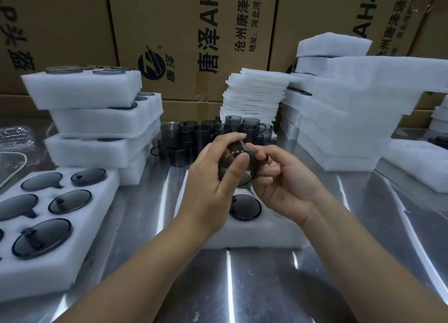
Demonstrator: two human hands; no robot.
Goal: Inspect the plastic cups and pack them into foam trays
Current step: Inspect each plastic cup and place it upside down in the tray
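A: Where is the cup the person is checking?

B: The dark see-through cup is up in the air between both hands, tilted with its mouth toward the camera, above the middle foam tray

A: How do the hands hold it?

B: The left hand wraps the body, fingers curled over the top and the thumb pressed across the front. The right hand has its fingers curled, and the thumb and forefinger pinch the cup's handle on the right side

A: Is anything in that middle tray?

B: 1 seated cup shows in a round hole just below the hands; the rest of the tray is hidden by the arms

A: And around it?

B: On the left lies a filled tray with several dark cups sunk into its holes. Behind the hands a cluster of loose cups stands on the metal table. A left stack of trays holds cups too, a right stack of trays rises higher, and between them sits a pile of thin foam sheets. Printed cardboard boxes form the wall at the back
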